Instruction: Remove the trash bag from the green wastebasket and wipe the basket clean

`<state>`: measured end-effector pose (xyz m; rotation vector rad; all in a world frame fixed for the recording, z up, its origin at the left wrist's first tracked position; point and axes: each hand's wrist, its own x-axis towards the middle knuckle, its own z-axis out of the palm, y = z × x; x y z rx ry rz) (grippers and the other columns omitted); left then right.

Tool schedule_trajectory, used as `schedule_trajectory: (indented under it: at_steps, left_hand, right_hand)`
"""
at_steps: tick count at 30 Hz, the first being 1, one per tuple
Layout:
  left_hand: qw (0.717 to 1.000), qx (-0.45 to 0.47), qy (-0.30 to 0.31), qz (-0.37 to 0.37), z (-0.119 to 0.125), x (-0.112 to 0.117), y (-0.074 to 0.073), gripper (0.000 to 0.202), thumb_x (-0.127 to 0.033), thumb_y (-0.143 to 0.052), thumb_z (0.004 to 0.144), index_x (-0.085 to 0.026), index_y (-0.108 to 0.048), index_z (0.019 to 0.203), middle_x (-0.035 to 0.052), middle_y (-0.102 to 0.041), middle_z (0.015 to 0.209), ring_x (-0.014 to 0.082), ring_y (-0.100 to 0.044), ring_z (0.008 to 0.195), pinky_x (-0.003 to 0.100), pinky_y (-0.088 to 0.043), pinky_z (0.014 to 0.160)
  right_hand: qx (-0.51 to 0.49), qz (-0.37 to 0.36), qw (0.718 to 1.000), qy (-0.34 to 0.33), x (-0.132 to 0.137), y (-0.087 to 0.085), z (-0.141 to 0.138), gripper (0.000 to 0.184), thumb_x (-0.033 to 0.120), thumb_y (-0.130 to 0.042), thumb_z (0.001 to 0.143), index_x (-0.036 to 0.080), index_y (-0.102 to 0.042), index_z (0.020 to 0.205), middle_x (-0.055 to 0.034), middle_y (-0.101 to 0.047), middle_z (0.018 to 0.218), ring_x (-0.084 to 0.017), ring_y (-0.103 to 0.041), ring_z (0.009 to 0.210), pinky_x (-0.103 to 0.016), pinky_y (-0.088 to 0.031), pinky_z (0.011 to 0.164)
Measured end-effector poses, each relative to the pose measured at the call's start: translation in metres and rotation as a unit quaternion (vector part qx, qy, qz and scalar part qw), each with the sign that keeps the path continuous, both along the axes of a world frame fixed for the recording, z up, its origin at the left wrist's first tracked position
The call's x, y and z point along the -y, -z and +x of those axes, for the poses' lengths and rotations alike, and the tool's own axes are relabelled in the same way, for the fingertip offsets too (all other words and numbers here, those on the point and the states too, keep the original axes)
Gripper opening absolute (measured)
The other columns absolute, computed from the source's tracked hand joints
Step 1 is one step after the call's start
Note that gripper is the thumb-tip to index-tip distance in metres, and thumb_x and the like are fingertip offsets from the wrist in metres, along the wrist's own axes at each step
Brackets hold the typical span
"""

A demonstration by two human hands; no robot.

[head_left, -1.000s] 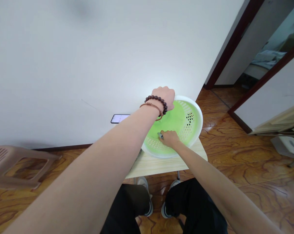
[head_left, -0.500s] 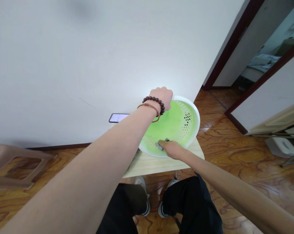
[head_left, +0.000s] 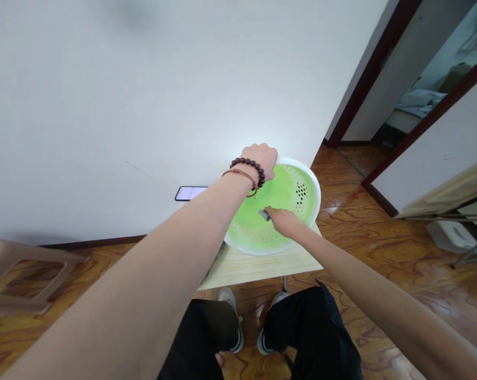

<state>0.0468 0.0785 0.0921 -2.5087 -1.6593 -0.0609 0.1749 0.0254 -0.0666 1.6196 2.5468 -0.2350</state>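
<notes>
You have a lit smartphone (head_left: pixel 189 193) beside the white wall (head_left: pixel 163 95), a beige plastic stool (head_left: pixel 20 253) on the wood-grain floor (head_left: pixel 381 253) to your left, and a dark-red doorframe (head_left: pixel 373 73) and a white box (head_left: pixel 450 236) to your right.

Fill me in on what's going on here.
A person's right hand holds a small grey item over the green inside of a colander; whether it touches is unclear. The left hand is at the colander's far side, its grip hidden. The colander sits on a table, with a phone to the left.

1 head-worn camera looks down at the hands (head_left: pixel 262 157) (head_left: pixel 286 222).
</notes>
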Motion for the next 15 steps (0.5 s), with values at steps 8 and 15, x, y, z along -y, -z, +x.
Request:
schedule_trajectory:
  at_steps: [8,15]
  left_hand:
    - [1.000,0.003,0.001,0.005,0.001,0.001,0.000,0.037,-0.030,-0.055,0.072,-0.018,-0.060,0.107,0.0121,-0.060,0.103,0.0277,-0.053,0.099,0.038,-0.042,0.079]
    - [1.000,-0.003,0.005,0.004,0.001,0.000,0.000,0.036,-0.031,-0.054,0.072,-0.019,-0.061,0.106,0.0121,-0.061,0.103,0.0272,-0.054,0.097,0.037,-0.043,0.078]
  right_hand:
    - [-0.035,-0.009,0.996,-0.077,0.024,0.039,-0.011,0.043,0.002,-0.035,0.078,0.015,-0.051,0.116,-0.0115,-0.060,0.114,-0.022,-0.058,0.100,-0.033,-0.044,0.082]
    - [-0.096,-0.015,0.979,-0.178,0.086,0.014,0.010,0.044,0.001,-0.034,0.080,0.015,-0.048,0.120,-0.0121,-0.056,0.119,-0.019,-0.053,0.108,-0.030,-0.042,0.087]
